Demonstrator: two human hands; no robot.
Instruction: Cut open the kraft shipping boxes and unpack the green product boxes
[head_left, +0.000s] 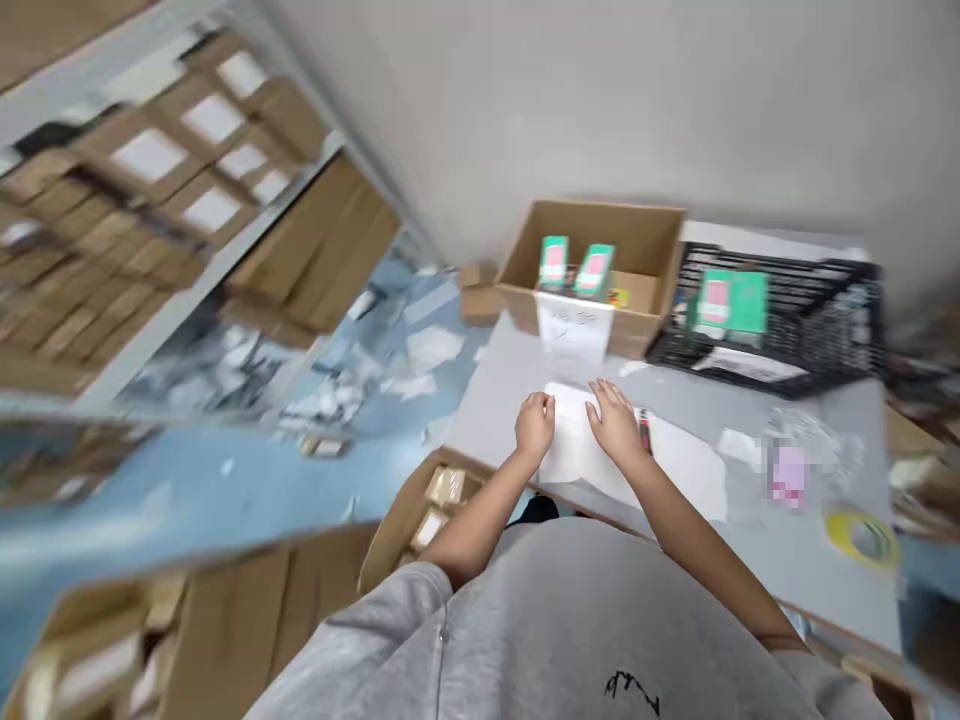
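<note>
Packet, flat, white and rectangular (pixel 574 452), lies at the near edge of the grey table (pixel 705 400). The right hand (pixel 616 420) rests on it, fingers spread flat. The left hand (pixel 535 425) curls at its left edge; whether it grips is unclear. A red pen (pixel 643 432) lies just right, and an open brown cardboard box (pixel 637 250) stands behind.

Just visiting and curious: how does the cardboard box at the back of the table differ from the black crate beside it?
The cardboard box is brown with solid walls; the black crate has slatted walls you can see through. Two green-and-pink packs stand in the box; the crate shows one green pack. Both are open-topped and sit at the far side of the grey table.
</note>
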